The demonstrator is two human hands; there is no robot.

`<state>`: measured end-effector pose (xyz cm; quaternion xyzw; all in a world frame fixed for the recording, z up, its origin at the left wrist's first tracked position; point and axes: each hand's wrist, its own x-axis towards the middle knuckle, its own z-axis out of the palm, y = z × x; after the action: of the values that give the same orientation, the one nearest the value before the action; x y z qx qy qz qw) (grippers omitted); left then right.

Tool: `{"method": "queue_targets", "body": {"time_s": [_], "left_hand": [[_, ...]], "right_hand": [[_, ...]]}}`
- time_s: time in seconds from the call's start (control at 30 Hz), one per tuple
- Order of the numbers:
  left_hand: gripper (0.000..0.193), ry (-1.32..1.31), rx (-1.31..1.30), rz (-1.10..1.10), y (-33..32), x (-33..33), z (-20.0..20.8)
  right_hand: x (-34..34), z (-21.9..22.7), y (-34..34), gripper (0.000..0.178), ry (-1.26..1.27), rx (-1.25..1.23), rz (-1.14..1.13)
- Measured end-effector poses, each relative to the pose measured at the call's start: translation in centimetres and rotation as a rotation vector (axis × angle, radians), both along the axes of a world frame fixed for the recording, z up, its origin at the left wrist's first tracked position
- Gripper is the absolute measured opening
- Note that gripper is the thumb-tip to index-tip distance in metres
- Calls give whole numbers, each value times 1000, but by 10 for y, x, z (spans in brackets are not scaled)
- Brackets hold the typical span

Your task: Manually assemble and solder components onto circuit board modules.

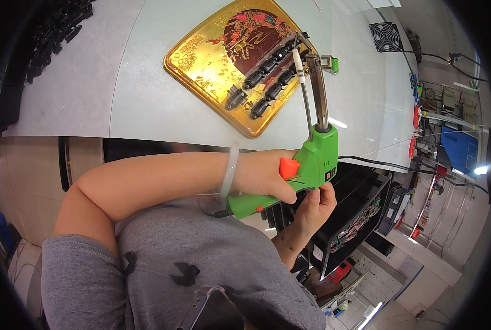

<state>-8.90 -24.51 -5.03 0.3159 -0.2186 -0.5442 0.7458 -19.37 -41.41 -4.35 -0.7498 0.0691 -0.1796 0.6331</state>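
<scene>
My left hand, a pale band round its wrist, is closed round the handle of a green soldering gun with an orange trigger. Its metal barrel and thin feed tube point away from me over the table. Under the gun body, my right hand has thumb and fingertips pressed together; what they pinch is hidden. Beyond my hands lies a gold tin lid with a dark red decorated panel. Small black plastic parts stand on it in two rows, and the gun's tip reaches the far right ones.
Many more black parts are heaped at the far left of the white table. A small black fan sits at the far right. A black cable runs rightwards. Below the table edge stands a black tray holding wires.
</scene>
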Motion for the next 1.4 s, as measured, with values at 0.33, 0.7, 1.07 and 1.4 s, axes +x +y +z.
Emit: {"method": "queue_targets", "body": {"time_s": [0.33,0.7,1.07,1.4], "left_hand": [[62,131,-1,19,-1,-5,-9],[34,-36,-68,-3,-1,-7,-16],[52,72,-95,-36,4,-8,-26],[48,75,-72,-86,2,-11,-29]], "right_hand": [[-6,5,-2,25,97,17,36],[-12,9,1,28,128,-408,72],[-14,16,2,15,207,-163,59],[-17,8,-1,11,226,-192,50]]}}
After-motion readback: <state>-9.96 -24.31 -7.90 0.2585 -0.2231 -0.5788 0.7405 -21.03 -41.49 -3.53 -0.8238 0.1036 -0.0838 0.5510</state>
